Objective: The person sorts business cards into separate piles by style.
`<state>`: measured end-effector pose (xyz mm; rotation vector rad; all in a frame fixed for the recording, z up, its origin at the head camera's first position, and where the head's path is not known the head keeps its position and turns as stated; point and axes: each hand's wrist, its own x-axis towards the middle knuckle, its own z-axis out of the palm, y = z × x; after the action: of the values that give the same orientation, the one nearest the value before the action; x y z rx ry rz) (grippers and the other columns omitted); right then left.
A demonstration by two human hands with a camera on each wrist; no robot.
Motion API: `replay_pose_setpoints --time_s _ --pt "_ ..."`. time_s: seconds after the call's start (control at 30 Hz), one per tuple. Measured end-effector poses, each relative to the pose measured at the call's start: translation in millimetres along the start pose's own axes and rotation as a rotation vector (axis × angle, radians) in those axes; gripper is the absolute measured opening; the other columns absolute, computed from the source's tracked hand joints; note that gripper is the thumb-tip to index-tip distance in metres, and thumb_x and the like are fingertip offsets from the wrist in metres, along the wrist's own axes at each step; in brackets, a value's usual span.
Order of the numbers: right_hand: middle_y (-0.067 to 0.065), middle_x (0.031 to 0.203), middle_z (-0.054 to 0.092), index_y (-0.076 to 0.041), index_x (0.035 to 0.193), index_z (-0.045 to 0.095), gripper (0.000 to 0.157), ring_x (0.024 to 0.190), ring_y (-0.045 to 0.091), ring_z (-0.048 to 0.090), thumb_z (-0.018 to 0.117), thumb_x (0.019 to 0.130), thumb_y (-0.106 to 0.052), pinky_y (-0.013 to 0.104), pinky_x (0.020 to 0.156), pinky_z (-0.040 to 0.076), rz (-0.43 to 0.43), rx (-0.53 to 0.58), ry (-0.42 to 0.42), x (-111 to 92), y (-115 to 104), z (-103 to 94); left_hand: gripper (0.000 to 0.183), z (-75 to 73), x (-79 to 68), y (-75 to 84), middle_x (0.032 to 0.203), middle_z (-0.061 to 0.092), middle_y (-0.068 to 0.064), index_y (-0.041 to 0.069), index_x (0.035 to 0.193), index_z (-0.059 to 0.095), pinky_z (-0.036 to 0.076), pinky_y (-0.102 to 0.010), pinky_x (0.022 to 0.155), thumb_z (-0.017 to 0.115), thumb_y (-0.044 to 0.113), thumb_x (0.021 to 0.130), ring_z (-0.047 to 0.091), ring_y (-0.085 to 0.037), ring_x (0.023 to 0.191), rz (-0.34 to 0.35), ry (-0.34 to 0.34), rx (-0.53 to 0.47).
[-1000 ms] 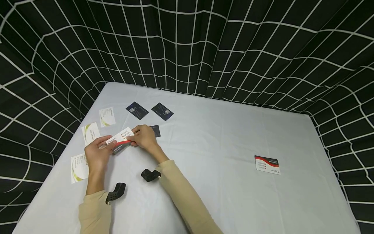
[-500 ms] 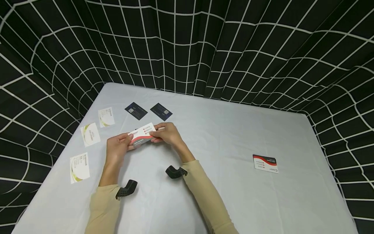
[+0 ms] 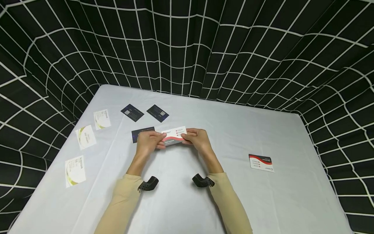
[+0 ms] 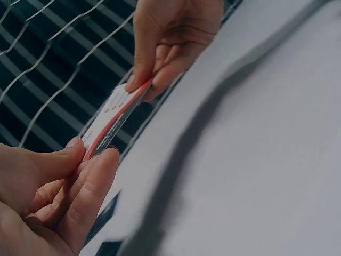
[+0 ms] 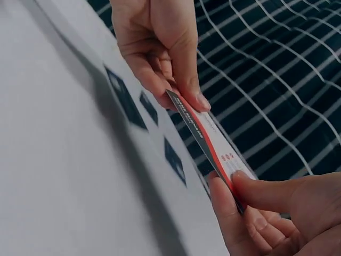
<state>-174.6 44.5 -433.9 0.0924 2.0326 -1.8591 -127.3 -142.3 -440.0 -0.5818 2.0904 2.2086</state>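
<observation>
Card (image 3: 174, 135) spans between left grip (image 3: 149, 141) and right grip (image 3: 200, 140), ends pinched.

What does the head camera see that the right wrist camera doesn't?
Only the head view shows gold-trimmed white cards, the red-striped card lying at right, and tan sleeves. Only the right wrist view shows lettering on the held card clearly enough to read: NAME SURNAME. Both show the left hand and right hand pinching that card, three dark cards and the black curtain.

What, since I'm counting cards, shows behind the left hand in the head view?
Part of a dark card; the left hand covers its lower right portion, which cannot be seen.
</observation>
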Motion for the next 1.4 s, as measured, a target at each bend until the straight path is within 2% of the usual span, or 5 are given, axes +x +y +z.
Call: replay_pose_setpoints --time_s 0.43,0.73,0.87,1.2,1.4 --pt "0.028 0.108 0.059 0.013 0.118 0.05 0.036 0.069 0.009 0.065 0.057 0.087 -0.004 0.026 0.066 0.053 0.001 -0.074 0.163 -39.9 33.2 -108.5 0.012 113.3 -6.1 -29.0 0.07 0.066 -0.019 -0.005 0.083 0.067 0.052 -0.029 0.049 0.068 0.005 0.078 0.063 -0.019 0.049 0.05 -0.164 0.08" --pt "-0.001 0.084 0.067 0.009 0.119 0.052 0.047 0.062 0.007 0.064 0.065 0.083 -0.019 0.021 0.064 0.052 0.064 -0.248 0.293 -67.6 50.0 -175.3 0.01 176.8 -13.9 -26.4 0.058 0.064 -0.009 -0.005 0.084 0.068 0.051 -0.031 0.047 0.067 0.003 0.078 0.062 -0.02 0.044 0.041 -0.309 0.112" --pt "-0.003 0.084 0.065 0.006 0.115 0.057 0.049 0.062 0.003 0.062 0.068 0.08 -0.026 0.019 0.062 0.051 0.073 -0.34 0.388 -77.9 54.1 -199.4 0.011 203.0 -15.7 -25.5 0.057 0.064 -0.009 -0.006 0.086 0.068 0.051 -0.03 0.047 0.065 0.002 0.079 0.062 -0.02 0.046 0.018 -0.362 0.144" --pt "-0.017 0.073 0.06 0.007 0.116 0.057 0.05 0.062 -0.002 0.058 0.069 0.08 -0.027 0.015 0.057 0.049 0.116 -0.363 0.557 -102.3 54.4 -245.8 0.019 254.6 -34.3 -33.7 0.07 0.066 -0.018 -0.011 0.1 0.063 0.053 -0.029 0.056 0.056 -0.003 0.085 0.066 -0.03 0.063 -0.097 -0.513 0.02" --pt "-0.019 0.071 0.061 0.008 0.115 0.057 0.051 0.063 -0.002 0.059 0.069 0.08 -0.026 0.016 0.059 0.05 0.098 -0.377 0.567 -106.9 53.0 -254.9 0.013 267.3 -39.1 -40.5 0.065 0.066 -0.015 -0.008 0.091 0.067 0.052 -0.03 0.051 0.063 -0.002 0.08 0.065 -0.029 0.056 -0.101 -0.491 -0.027"
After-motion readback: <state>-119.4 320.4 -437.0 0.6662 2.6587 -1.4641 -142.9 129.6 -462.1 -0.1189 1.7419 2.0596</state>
